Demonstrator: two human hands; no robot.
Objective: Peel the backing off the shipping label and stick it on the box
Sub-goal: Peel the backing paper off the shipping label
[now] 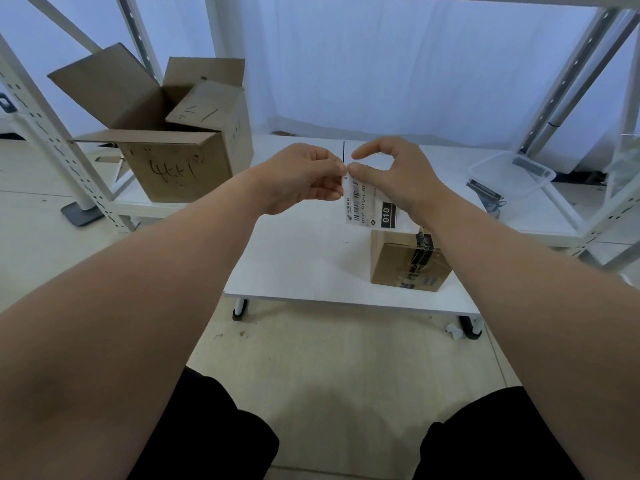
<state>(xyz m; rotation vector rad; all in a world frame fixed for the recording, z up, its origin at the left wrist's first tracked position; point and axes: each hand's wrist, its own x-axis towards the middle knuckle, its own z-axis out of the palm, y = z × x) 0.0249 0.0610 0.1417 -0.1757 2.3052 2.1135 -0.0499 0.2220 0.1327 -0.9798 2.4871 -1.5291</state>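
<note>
Both hands meet above the table (294, 265). Left hand (304, 178) pinches the label (367, 202) at its top corner; right hand (391, 174) pinches the same corner, index finger raised. Label hangs printed side up. Box (398, 261) sits on the table at 5 o'clock of the label. Open carton (166, 133) at 10 o'clock, clear tub (512, 171) at 3 o'clock.

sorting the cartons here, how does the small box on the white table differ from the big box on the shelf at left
The small box is closed and taped shut with dark printed tape; the big box stands open with its flaps up. The small box sits on the white table, below the shipping label; the big box sits on the low shelf and has handwriting on its side. The big box is clearly larger. Both are plain brown cardboard.
</note>
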